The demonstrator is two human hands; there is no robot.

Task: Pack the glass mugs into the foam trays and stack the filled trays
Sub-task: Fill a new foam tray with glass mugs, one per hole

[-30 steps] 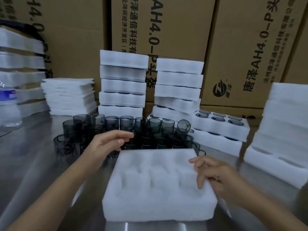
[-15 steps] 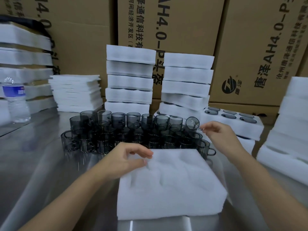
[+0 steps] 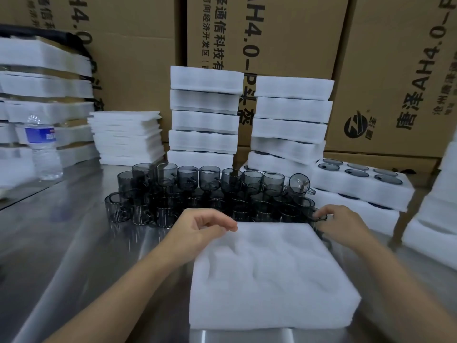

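Step in hand: first mug pickup for empty foam tray (image 3: 272, 273), laid near-centre on steel table (image 3: 61, 243), no pocket filled yet. Glass mugs (image 3: 197, 191) clustered just beyond tray's far edge. Right hand (image 3: 338, 224) set at cluster's near-right end, fingers curled round end mug (image 3: 317, 215); grip judged taken. Left hand (image 3: 197, 229) at tray's far-left corner, fingers loosely curled, nothing held, thumb touching foam. Next move: mug to be lifted clear of neighbours and lowered into a pocket, tray steadied by left hand.
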